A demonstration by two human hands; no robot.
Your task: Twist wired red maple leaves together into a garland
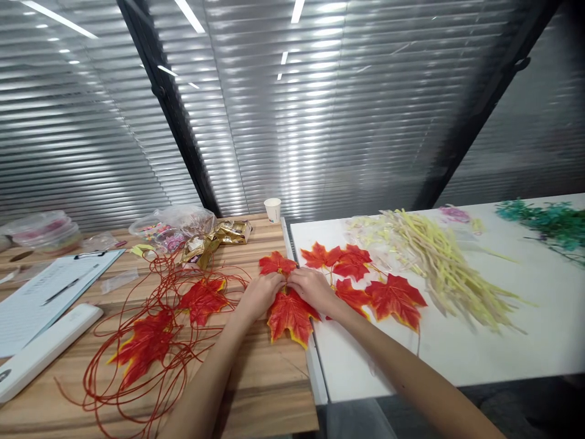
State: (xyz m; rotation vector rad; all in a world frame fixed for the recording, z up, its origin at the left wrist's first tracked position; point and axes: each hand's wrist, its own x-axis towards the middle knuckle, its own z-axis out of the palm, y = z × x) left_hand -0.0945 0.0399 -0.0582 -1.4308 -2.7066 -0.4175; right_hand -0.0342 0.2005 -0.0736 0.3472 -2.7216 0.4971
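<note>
The left hand and the right hand meet over the seam between two tables, fingers curled down and pinching at the top of a red maple leaf; just what sits between the fingertips is hidden under the knuckles, so the stem end cannot be made out. That leaf lies flat across the seam, its long axis running from the hands toward the near edge, its yellow-rimmed tip pointing at the person. A second red leaf lies just beyond the fingers, pointing away. To the left, on the wooden table, a loose tangle of red wire holds more leaves and sprawls close to the left forearm. Farther left lie a clipboard with a pen and a white bar, cut off by the frame edge. Behind stand plastic bags, gold foil and a paper cup. On the white table, a cluster of red leaves lies beside the right wrist, then a blurred heap of pale yellow stems and teal sprigs.
</note>
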